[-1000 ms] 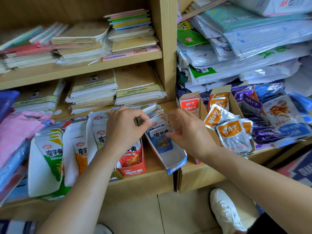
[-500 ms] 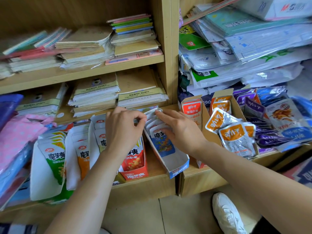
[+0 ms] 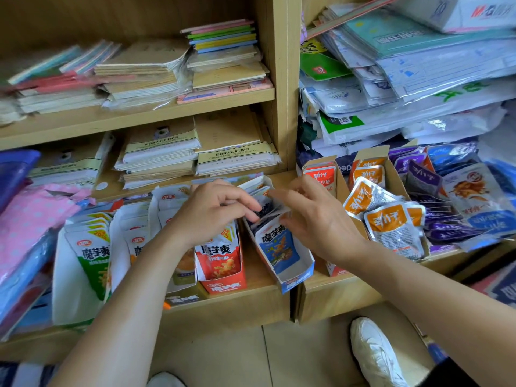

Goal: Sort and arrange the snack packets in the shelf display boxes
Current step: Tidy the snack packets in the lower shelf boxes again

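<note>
Both hands at the blue box (image 3: 296, 277).
Left hand (image 3: 212, 212) and right hand (image 3: 317, 222) pinch the upright snack packets (image 3: 275, 243) inside it, fingers curled.

I see my left hand (image 3: 212, 213) and right hand (image 3: 318, 222) pinching the tops of blue-printed foil snack packets (image 3: 277, 243), which stand in an angled white-and-blue cardboard display box (image 3: 297, 277) on the wooden shelf (image 3: 237, 308).
</note>
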Tool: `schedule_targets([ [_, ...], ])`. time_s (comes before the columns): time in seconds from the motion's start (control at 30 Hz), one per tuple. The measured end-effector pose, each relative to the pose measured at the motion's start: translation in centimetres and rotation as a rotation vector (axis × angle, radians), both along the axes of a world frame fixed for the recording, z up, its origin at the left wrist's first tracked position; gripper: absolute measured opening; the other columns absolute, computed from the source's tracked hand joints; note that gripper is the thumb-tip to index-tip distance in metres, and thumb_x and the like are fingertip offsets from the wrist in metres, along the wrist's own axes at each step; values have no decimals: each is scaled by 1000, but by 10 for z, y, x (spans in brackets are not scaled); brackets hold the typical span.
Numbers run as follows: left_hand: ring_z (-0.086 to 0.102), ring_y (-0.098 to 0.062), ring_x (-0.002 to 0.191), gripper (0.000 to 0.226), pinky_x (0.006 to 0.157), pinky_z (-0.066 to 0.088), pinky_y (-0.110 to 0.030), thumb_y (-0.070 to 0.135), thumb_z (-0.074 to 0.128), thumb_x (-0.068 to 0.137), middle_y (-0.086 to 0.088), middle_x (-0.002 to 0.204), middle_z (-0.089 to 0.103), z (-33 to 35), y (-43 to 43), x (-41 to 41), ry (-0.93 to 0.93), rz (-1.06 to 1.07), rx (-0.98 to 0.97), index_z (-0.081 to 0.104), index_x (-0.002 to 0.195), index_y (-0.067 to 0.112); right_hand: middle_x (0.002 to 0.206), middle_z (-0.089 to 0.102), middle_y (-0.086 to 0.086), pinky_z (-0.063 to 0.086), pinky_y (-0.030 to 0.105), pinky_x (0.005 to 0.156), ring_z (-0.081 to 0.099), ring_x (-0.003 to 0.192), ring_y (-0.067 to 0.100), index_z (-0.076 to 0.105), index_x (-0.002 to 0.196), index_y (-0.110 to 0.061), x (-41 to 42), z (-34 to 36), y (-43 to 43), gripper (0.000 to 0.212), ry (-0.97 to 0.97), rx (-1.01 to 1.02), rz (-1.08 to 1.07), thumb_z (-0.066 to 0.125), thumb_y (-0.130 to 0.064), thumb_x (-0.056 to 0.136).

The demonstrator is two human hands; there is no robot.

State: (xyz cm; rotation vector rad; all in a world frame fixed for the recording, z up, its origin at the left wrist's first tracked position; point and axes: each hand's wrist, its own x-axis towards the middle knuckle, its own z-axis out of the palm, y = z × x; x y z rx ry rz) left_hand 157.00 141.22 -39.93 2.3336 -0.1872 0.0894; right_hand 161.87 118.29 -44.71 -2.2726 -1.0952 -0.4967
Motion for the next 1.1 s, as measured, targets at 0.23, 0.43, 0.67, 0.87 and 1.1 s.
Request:
schedule_targets([
  [0.23, 41, -15, 112, 18, 81, 14, -32, 39, 63, 94, 21, 117, 62, -14, -4, 4, -220, 265, 533, 75, 108, 40, 88, 68, -8, 50, 30, 68, 55, 90, 11, 68, 91, -21, 0, 1, -15, 10, 29, -115, 150, 76, -19, 84],
  [0.43, 37, -13, 108, 16, 80, 15, -32, 54, 75, 81, 22, 107, 52, -13, -15, 7, -185, 308, 551, 73, 80, 38, 92, 73, -3, 55, 41, 65, 63, 87, 17, 74, 97, -18, -4, 4, -19, 16, 94, -138, 204, 79, -13, 82],
  [0.67, 41, -21, 113, 26, 88, 26, -39, 55, 75, 82, 12, 114, 53, -17, -20, 12, -166, 356, 645, 71, 101, 37, 90, 72, -5, 56, 39, 66, 63, 84, 15, 74, 94, -18, -2, 3, -16, 13, 91, -125, 220, 78, -15, 82],
  [0.87, 54, -21, 100, 7, 84, 34, -39, 35, 73, 89, 9, 102, 63, -20, -19, 13, -324, 365, 555, 69, 88, 29, 89, 70, -8, 55, 35, 64, 61, 83, 9, 73, 91, -21, -1, -1, -18, 19, 123, -159, 241, 83, -15, 76],
  [1.1, 66, -19, 70, 4, 59, 55, -42, 24, 68, 95, 7, 77, 69, -17, -20, 8, -471, 421, 296, 65, 95, 21, 77, 68, -3, 53, 34, 56, 62, 69, 14, 70, 80, -14, -1, -1, -16, 10, 70, -86, 146, 79, -10, 80],
])
